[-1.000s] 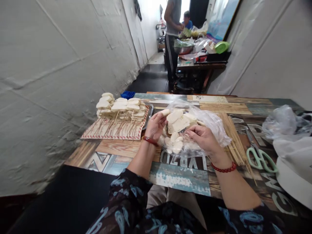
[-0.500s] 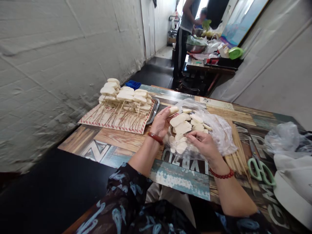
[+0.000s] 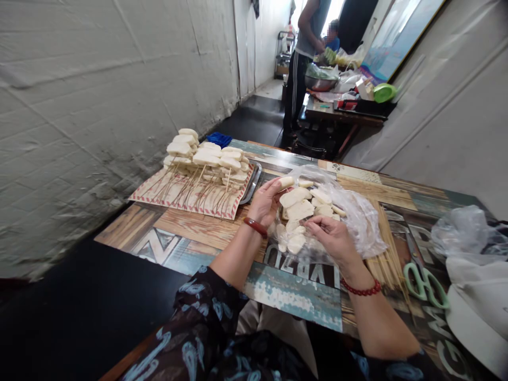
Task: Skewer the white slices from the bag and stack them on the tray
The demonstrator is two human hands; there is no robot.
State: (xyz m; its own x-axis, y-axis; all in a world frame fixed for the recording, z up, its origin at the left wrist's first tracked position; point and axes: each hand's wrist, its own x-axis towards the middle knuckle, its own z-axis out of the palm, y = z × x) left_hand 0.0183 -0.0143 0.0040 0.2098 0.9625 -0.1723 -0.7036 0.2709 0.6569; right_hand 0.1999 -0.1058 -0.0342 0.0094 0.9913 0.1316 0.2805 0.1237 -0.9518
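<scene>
My left hand (image 3: 269, 200) grips a pale oval slice (image 3: 286, 182) at the left edge of a clear plastic bag (image 3: 363, 217). Several more pale slices (image 3: 300, 209) lie on the bag. Over their right side, the fingertips of my right hand (image 3: 331, 233) are pinched together; what they hold, perhaps a thin stick, is too small to tell. To the left, stacked slices on sticks (image 3: 206, 154) rest on red-edged paper (image 3: 178, 198), their sticks pointing towards me. A bundle of bare wooden sticks (image 3: 384, 243) lies right of the bag.
Green-handled scissors (image 3: 425, 283), a white cap (image 3: 478, 307) and a crumpled bag (image 3: 460, 230) lie at the right. A metal tray (image 3: 254, 182) shows beside the paper. A person (image 3: 305, 58) stands at a far table (image 3: 329, 108).
The camera view has shifted slightly. My left hand and its slice have tilted a little, while my right hand stays pinched in nearly the same place. The far person's hands have moved.
</scene>
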